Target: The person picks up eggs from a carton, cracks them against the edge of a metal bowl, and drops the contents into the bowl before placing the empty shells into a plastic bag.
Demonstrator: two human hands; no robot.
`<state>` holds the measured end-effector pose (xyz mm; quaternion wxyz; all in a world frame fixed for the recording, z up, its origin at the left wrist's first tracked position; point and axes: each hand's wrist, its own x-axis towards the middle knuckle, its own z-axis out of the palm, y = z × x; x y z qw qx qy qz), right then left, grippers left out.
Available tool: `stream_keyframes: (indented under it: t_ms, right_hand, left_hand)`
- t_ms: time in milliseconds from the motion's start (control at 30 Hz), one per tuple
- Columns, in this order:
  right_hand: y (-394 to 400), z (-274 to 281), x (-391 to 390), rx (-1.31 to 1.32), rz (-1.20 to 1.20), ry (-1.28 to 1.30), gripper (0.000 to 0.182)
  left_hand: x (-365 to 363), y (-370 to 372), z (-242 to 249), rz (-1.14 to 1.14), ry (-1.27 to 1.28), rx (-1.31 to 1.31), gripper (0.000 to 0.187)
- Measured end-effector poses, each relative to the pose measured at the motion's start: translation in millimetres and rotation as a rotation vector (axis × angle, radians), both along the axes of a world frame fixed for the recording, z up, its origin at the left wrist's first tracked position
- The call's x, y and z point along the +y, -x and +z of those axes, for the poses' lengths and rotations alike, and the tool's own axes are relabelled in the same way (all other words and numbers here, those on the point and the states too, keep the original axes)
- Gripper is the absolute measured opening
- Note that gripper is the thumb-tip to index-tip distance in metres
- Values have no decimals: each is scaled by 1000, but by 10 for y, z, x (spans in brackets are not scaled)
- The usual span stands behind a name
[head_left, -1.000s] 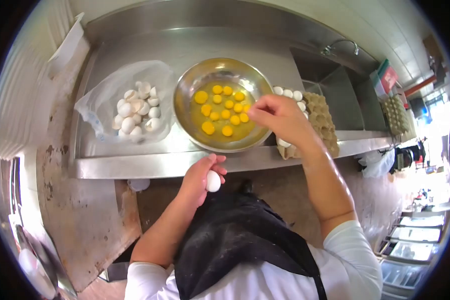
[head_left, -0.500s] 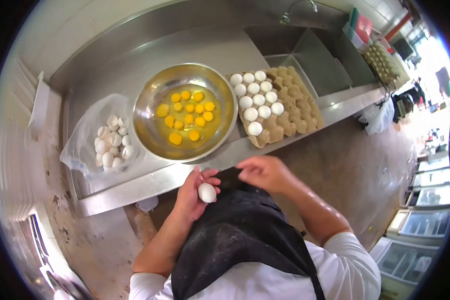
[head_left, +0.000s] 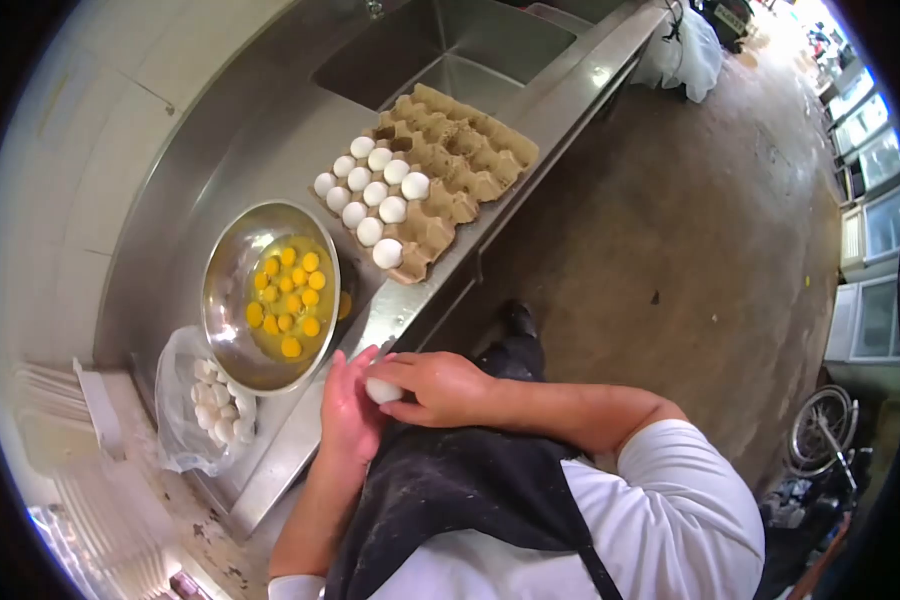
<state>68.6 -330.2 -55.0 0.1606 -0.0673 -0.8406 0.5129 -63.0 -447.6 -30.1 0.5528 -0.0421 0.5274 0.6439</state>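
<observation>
A white egg sits between my hands, just above the dark apron. My right hand has its fingers and thumb wrapped round it. My left hand is open beside the egg, palm up and fingers stretched out; its fingertips come close to the right hand's. In front of my left hand, a steel bowl holds many raw egg yolks in clear egg white. The cardboard egg tray carries several white eggs on its left side, while its right-hand cups hold none.
A clear plastic bag with broken eggshells lies left of the bowl on the steel counter. Beyond the tray is a sink basin. The counter's front edge runs diagonally, with brown floor to the right.
My right hand has come in from the right and closed round the egg that lay in my left hand. The view has turned, so the bowl and tray appear farther left.
</observation>
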Motion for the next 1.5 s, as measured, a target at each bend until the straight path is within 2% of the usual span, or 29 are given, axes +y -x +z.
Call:
stream_keyframes:
  t_ms: [67, 100, 167, 233, 267, 367, 533, 600, 733, 767, 800, 833, 900, 933, 967, 1033, 1100, 1167, 1300, 1400, 1500]
  right_hand:
    - [-80, 18, 17, -91, -60, 188, 41]
    - [-104, -21, 31, -89, -44, 181, 41]
    - [-139, -185, 79, 162, -356, 138, 44]
    - [-188, -287, 192, 111, -408, 36, 47]
    - [-177, -344, 270, 149, -418, -117, 46]
    - [-139, -378, 363, 167, -427, -268, 47]
    - [-19, -399, 405, 287, -429, -368, 47]
    - [13, -558, 443, 126, -410, -444, 47]
    - [50, -532, 424, 179, -403, -404, 45]
    - [83, -419, 398, 209, -415, -267, 44]
    - [131, -298, 383, 242, -425, -135, 43]
    - [193, -194, 357, 242, -417, -146, 43]
    - [324, 9, 277, 12, -290, 824, 40]
    - [398, 118, 295, -17, -187, 1012, 41]
    - [478, 166, 296, -20, -168, 1001, 41]
    - [648, 272, 290, -10, 17, 1155, 44]
    - [798, 392, 235, -3, 16, 1099, 48]
    - [929, 500, 232, -162, -7, 1134, 49]
    - [1189, 528, 213, -242, -105, 933, 47]
    - [1373, 550, 254, -283, -72, 844, 49]
    - [1529, 519, 273, -309, -39, 775, 51]
  left_hand:
    - [35, -19, 11, -72, 10, 11, 59]
    - [38, -25, 26, -56, 4, 14, 59]
    - [1, -28, 56, -184, 64, 104, 60]
    - [-97, 9, -8, -159, 33, 85, 55]
    - [-144, 27, -22, -212, 26, 49, 53]
    - [-281, 42, -62, -252, -1, -27, 51]
    - [-413, 37, -80, -229, 67, -25, 51]
    - [-426, 47, -53, -221, 50, -17, 51]
    - [-435, 116, 143, -265, 0, 70, 49]
    - [-427, 142, 206, -263, -8, 65, 49]
    - [-410, 184, 277, -286, -18, 204, 48]
    - [-394, 236, 332, -303, -26, 345, 48]
    - [-332, 362, 394, -267, -60, 433, 49]
    - [-285, 419, 420, -266, -54, 665, 52]
    - [-223, 476, 472, -262, -44, 899, 54]
    - [-97, 535, 614, -196, -33, 959, 56]
    - [-28, 629, 613, -200, -11, 1206, 51]
    - [8, 709, 603, -156, -21, 1215, 46]
    - [21, 848, 650, -175, 4, 1198, 39]
    - [22, 988, 602, -151, 45, 1177, 37]
    - [15, 1110, 499, -91, 98, 1263, 37]
